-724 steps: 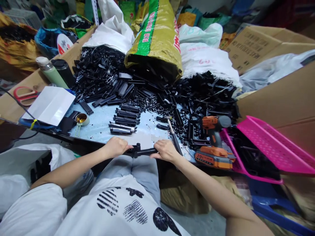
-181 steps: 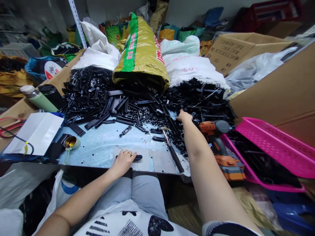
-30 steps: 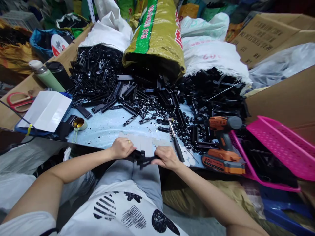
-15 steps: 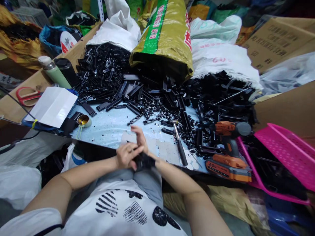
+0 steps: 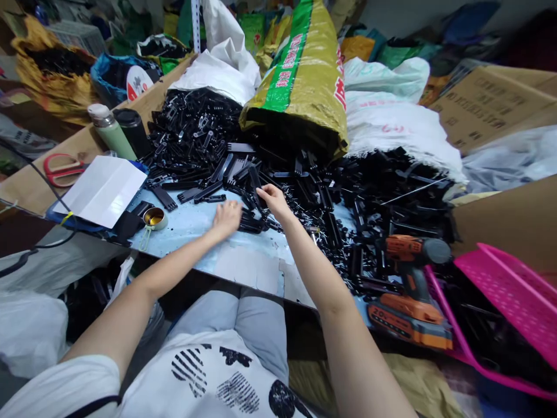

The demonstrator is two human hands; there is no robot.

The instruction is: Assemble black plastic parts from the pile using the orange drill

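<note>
Both my arms reach forward over the pale blue worktop. My right hand is closed in a pinch on the end of a flat black plastic piece at the near edge of the heap. To its left is my left hand, knuckles up and smeared by motion, so its fingers do not show clearly. Several dark pieces lie between the two hands. Behind them spreads a heap of black plastic parts, with small metal pins scattered beside my right forearm.
An orange cordless drill stands at the right, beside a pink basket. At the left are red scissors, a folded white sheet, a green bottle and a small metal cup. A yellow sack opens onto the heap.
Both hands have moved from my lap up and forward to the parts heap and have drawn apart. The dark bundle is gone from my lap. My right forearm now covers most of the hammer.
</note>
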